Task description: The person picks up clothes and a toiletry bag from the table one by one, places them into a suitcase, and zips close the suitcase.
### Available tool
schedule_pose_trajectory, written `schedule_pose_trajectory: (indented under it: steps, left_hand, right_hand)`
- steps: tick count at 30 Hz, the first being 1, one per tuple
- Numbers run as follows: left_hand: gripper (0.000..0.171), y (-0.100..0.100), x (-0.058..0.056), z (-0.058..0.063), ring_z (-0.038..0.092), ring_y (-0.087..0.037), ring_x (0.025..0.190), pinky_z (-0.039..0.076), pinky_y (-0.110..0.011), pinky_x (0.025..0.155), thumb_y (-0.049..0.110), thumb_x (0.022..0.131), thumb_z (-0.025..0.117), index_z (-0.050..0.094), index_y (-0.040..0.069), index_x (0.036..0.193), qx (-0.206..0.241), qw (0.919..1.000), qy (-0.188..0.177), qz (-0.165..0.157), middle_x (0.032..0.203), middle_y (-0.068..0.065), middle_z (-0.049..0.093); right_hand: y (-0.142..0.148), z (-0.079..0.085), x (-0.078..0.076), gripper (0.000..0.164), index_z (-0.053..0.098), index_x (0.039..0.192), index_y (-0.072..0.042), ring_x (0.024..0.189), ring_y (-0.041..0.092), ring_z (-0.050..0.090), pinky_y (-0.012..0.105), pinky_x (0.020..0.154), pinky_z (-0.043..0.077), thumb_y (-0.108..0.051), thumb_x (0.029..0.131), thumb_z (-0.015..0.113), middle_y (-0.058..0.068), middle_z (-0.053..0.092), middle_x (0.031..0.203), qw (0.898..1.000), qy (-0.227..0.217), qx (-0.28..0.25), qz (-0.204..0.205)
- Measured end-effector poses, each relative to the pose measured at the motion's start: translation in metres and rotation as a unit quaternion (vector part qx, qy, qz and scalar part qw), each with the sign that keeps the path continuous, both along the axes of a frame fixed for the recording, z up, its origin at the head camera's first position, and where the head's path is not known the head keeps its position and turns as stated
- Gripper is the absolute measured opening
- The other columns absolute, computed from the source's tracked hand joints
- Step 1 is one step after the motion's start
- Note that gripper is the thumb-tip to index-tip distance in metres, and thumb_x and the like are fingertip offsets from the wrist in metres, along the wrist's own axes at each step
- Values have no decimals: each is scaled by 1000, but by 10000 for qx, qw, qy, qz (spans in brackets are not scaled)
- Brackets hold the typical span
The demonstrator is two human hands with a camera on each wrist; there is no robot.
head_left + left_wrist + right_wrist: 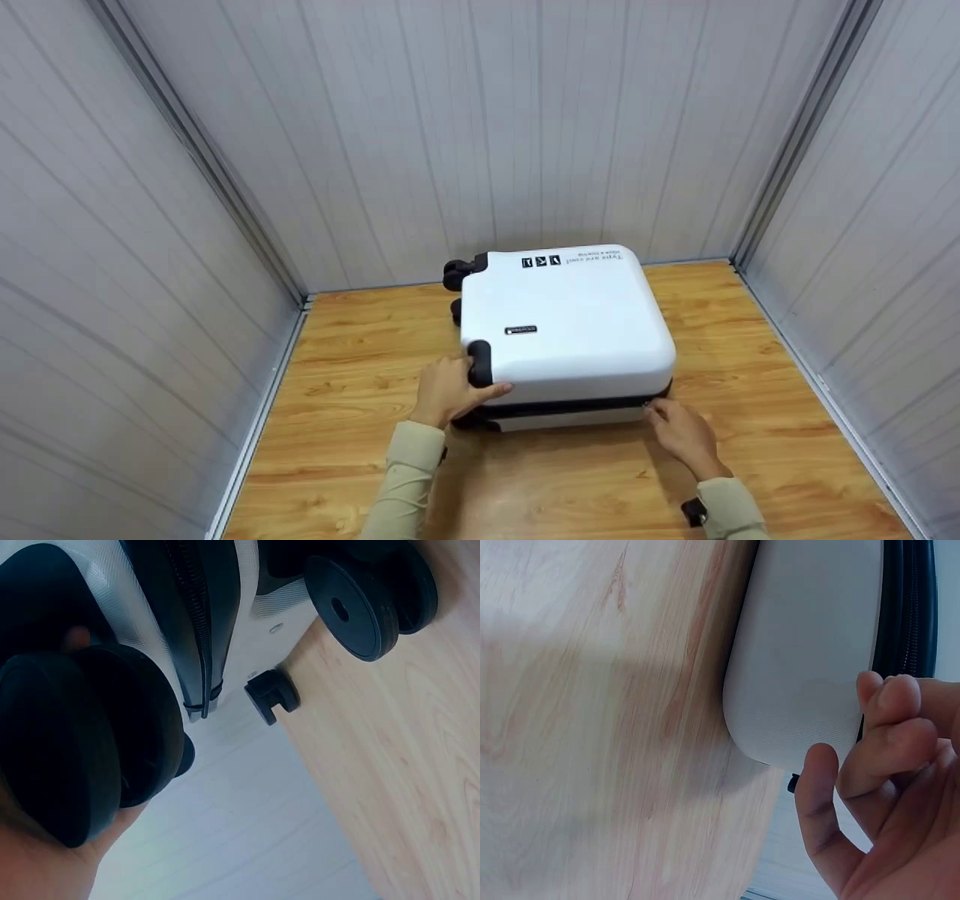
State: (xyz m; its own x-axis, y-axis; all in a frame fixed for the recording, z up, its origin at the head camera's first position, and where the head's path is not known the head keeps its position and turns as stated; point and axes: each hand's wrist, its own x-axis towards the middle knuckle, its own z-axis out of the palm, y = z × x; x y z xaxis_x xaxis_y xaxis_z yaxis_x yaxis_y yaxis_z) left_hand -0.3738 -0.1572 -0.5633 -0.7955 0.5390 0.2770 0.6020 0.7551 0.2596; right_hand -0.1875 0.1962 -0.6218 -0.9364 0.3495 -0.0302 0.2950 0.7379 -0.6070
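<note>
A white hard-shell suitcase [577,315] lies flat on the floor, its black wheels toward the left. My left hand [446,390] grips the near left corner around a black wheel [146,720], with the thumb laid along the white shell. At the near right corner, my right hand [684,436] pinches a small zipper pull [646,405] on the black zipper band [911,622]. Fingertips hide most of the pull in the right wrist view. The zipper looks closed along the near side; its far side is hidden.
Wood-pattern floor [360,390] surrounds the suitcase. Pale panel walls [465,135] stand behind it and on both sides, and the suitcase lies close to the back wall. More wheels [352,607] stick out from its left end.
</note>
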Motion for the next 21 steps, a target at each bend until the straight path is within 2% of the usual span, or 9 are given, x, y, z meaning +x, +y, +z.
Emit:
schedule_pose_trajectory:
  steps: [3, 8, 11, 16, 21]
  left_hand:
    - [76, 2, 3, -1, 42, -13, 50, 33, -28, 48, 93, 73, 54, 58, 17, 70, 22, 10000, 24, -18, 55, 1, 47]
    - [77, 5, 11, 0, 43, -14, 50, 33, -28, 48, 94, 73, 54, 56, 17, 67, -11, 10000, -60, 76, 56, 1, 49]
    - [78, 7, 15, 2, 45, -15, 51, 36, -29, 49, 95, 71, 53, 54, 17, 66, -54, 9997, -146, 166, 57, 1, 49]
    - [80, 7, 20, 6, 46, -16, 53, 39, -31, 50, 96, 70, 51, 52, 17, 65, -163, 9986, -441, 240, 59, -1, 52]
    - [78, 7, 22, 9, 43, -15, 53, 36, -30, 50, 96, 70, 53, 48, 18, 64, -101, 9966, -794, 217, 59, 0, 48]
  right_hand:
    - [4, 0, -3, 19, 74, 103, -12, 73, 20, 58, 35, 61, 40, -23, 102, 58, 6, 72, 92, 10000, 31, 21, -13]
    - [10, 1, -13, 18, 71, 97, -14, 66, 21, 52, 34, 57, 36, -24, 103, 57, 4, 67, 83, 9999, -84, 38, -60]
    - [13, 1, -19, 19, 69, 95, -14, 68, 21, 53, 34, 57, 36, -25, 103, 56, 5, 67, 84, 9999, -74, 26, -64]
    - [16, 1, -28, 22, 68, 94, -11, 68, 21, 52, 35, 58, 36, -25, 104, 55, 6, 64, 80, 9999, -88, -4, -61]
    - [21, 2, -33, 24, 64, 90, -11, 64, 21, 48, 35, 58, 34, -26, 105, 52, 4, 54, 71, 9998, -173, -56, -25]
